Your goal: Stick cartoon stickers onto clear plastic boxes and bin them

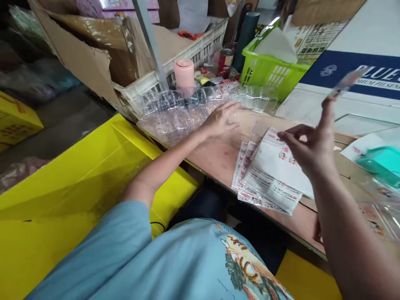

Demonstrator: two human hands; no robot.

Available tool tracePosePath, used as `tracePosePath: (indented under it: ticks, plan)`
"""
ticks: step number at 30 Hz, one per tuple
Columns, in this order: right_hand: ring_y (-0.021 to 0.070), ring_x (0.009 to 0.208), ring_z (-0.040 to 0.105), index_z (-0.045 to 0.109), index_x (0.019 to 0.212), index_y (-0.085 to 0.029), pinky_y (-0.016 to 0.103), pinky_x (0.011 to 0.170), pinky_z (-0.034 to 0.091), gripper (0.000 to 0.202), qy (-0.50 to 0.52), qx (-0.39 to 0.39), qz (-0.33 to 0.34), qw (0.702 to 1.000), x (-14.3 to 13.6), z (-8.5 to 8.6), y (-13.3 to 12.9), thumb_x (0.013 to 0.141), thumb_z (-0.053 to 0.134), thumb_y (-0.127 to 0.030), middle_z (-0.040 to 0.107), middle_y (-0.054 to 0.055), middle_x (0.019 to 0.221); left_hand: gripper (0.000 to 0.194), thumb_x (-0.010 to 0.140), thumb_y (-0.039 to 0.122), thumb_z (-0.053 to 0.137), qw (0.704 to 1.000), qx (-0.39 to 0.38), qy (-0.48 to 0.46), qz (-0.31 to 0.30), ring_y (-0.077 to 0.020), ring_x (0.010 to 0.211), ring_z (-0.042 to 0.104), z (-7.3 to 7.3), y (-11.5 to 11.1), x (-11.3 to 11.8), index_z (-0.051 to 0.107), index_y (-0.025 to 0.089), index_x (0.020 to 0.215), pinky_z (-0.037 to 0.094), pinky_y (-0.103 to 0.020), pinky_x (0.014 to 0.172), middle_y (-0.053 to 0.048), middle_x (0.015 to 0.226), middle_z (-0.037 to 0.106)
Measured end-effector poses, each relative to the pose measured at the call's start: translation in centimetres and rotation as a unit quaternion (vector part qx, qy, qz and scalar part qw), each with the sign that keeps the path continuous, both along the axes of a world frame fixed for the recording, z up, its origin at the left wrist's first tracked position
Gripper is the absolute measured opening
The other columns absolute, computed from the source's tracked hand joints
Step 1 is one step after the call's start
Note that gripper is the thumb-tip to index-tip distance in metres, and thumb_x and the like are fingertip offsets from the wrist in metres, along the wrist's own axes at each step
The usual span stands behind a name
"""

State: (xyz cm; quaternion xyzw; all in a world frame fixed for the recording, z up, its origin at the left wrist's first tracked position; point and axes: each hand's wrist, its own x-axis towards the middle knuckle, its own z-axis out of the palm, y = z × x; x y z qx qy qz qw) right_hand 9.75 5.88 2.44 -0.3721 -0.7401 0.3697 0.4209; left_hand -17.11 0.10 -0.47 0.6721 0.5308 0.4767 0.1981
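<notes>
My left hand reaches across the wooden table, fingers spread, touching or just beside a row of clear plastic boxes. Whether its fingertips press on a box is hard to see. On the raised index fingertip of my right hand a small clear sticker with a printed pattern sticks up, blurred. The thumb of that hand points over a stack of white sticker sheets with pink and red prints. Several printed sheets in clear wrapping lie under and beside the stack, at the table's front edge.
Behind the boxes stand a pink can, a dark red can and a green basket. A white and blue carton is at the right, near a teal container. A large yellow box sits at left below the table.
</notes>
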Motion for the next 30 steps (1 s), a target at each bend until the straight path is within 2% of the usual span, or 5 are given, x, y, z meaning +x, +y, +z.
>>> tracePosePath:
  ticks: [4, 10, 18, 24, 30]
  plan:
    - [0.0145, 0.058, 0.063, 0.038, 0.150, -0.032, 0.039, 0.061, 0.052, 0.095, 0.095, -0.272, 0.105, 0.952, 2.5, 1.2, -4.6, 0.067, 0.085, -0.026, 0.069, -0.002, 0.072, 0.053, 0.084, 0.039, 0.070, 0.948, -0.093, -0.273, -0.135, -0.0302, 0.127, 0.056, 1.8, -7.8, 3.6, 0.060, 0.017, 0.132, 0.043, -0.047, 0.107, -0.014, 0.131, 0.064]
    - [0.0168, 0.051, 0.057, 0.036, 0.151, -0.023, 0.038, 0.049, 0.056, 0.097, 0.130, -0.461, 0.163, 0.863, 2.8, -0.2, -9.3, 0.066, 0.082, -0.027, 0.063, -0.004, 0.067, 0.055, 0.080, 0.057, 0.069, 0.828, -0.310, -0.390, -0.257, -0.0293, 0.098, 0.072, 1.4, -14.0, 7.0, 0.071, 0.016, 0.115, 0.053, -0.039, 0.087, -0.017, 0.097, 0.076]
    - [0.0212, 0.088, 0.065, 0.010, 0.158, -0.034, 0.040, 0.074, 0.058, 0.109, 0.145, -0.315, 0.160, 0.924, 4.6, -1.5, -10.7, 0.074, 0.078, -0.047, 0.069, 0.008, 0.115, 0.028, 0.078, 0.040, 0.078, 0.802, -0.283, -0.492, -0.188, -0.0191, 0.074, 0.073, 1.9, -13.0, 10.3, 0.075, 0.013, 0.083, 0.054, -0.029, 0.078, -0.009, 0.075, 0.076]
    - [0.0305, 0.126, 0.054, -0.003, 0.154, -0.049, 0.052, 0.100, 0.049, 0.136, 0.048, -0.040, 0.079, 0.995, 6.4, -3.8, -13.2, 0.059, 0.091, -0.027, 0.047, 0.009, 0.147, 0.034, 0.071, 0.045, 0.082, 0.655, -0.274, -0.688, -0.146, -0.0196, 0.076, 0.072, 0.6, -12.7, 15.0, 0.074, 0.014, 0.082, 0.055, -0.039, 0.089, -0.006, 0.077, 0.075]
    - [0.0206, 0.079, 0.069, 0.001, 0.154, -0.047, 0.028, 0.064, 0.060, 0.136, 0.059, -0.173, 0.020, 0.983, 7.0, -5.2, -12.7, 0.056, 0.090, -0.021, 0.064, 0.000, 0.098, 0.047, 0.062, 0.048, 0.086, 0.755, -0.242, -0.590, -0.151, -0.0238, 0.098, 0.068, -1.8, -13.4, 17.6, 0.076, 0.011, 0.091, 0.049, -0.038, 0.099, -0.011, 0.099, 0.075]
